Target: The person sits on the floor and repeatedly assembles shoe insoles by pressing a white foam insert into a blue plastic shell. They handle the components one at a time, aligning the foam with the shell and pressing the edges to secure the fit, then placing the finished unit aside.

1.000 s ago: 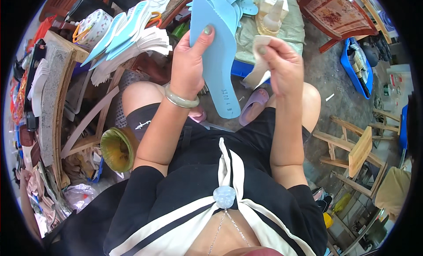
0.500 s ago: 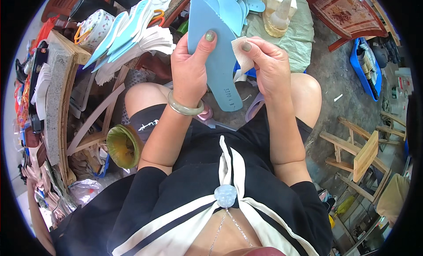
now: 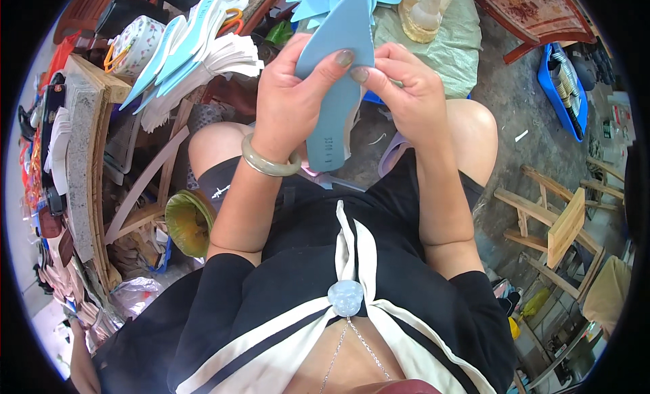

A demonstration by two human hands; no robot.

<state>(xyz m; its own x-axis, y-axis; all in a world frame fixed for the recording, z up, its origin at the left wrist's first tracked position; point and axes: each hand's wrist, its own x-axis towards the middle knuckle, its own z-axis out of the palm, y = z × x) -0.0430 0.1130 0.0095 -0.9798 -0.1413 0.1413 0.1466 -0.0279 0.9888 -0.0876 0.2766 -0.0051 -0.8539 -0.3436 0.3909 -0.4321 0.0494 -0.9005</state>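
A light-blue insole (image 3: 328,126) is held upright in front of me, its wider end at the top. My left hand (image 3: 291,92) grips its left side, thumb across the front and fingers behind. Opposite, my right hand (image 3: 409,82) pinches the insole's right edge, its thumb tip close to my left thumb. A pale edge (image 3: 353,126) shows behind the insole's lower right side; it looks like a whitish lining piece, mostly hidden. More blue insoles (image 3: 323,2) lie in a pile beyond my hands.
White-and-blue insoles (image 3: 183,45) are fanned at the left, by a floral pot (image 3: 139,42). A bottle (image 3: 425,16) stands on a green sheet (image 3: 450,65). A lined bin (image 3: 191,224) sits at my left, a wooden stool (image 3: 565,228) and blue tray (image 3: 567,116) at right.
The whitish piece my right hand held beside the insole has gone mostly behind it. My right hand has moved onto the insole's edge, and the insole's lower end has swung left.
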